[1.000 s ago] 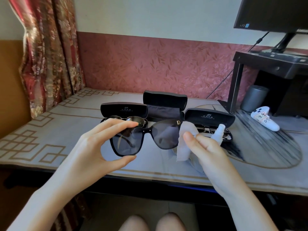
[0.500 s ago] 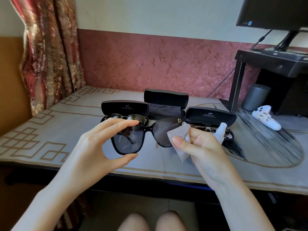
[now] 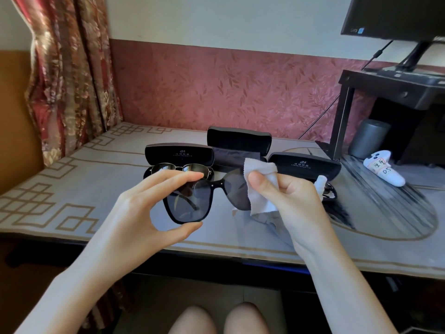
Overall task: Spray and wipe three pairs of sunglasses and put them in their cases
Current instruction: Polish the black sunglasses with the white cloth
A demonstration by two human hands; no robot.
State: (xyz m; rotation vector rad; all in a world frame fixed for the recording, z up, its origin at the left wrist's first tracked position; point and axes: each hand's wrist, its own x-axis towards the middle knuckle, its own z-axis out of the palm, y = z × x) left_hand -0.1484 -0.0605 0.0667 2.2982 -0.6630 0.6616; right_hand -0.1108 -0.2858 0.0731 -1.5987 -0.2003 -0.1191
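My left hand (image 3: 142, 210) pinches the left lens rim of large black sunglasses (image 3: 192, 203) between fingers and thumb, holding them above the table's front. My right hand (image 3: 289, 198) grips a white cloth (image 3: 261, 186) folded over the right lens. Behind stand three open black cases: the left case (image 3: 178, 154) with metal-framed sunglasses (image 3: 179, 168) in it, the middle case (image 3: 238, 145) with a dark cloth inside, and the right case (image 3: 305, 165) holding another pair, mostly hidden. A small white spray bottle (image 3: 321, 183) peeks out behind my right hand.
The table (image 3: 72, 189) has a grey patterned cover. A white game controller (image 3: 382, 168) lies at the right, beside a grey cylinder (image 3: 368, 138) under a dark monitor stand (image 3: 397, 85). A curtain (image 3: 67, 75) hangs at the left. My knees show below the table edge.
My right hand has folded the cloth over the right lens and slid it up along it. The sunglasses have shifted slightly; my left hand keeps its pinch.
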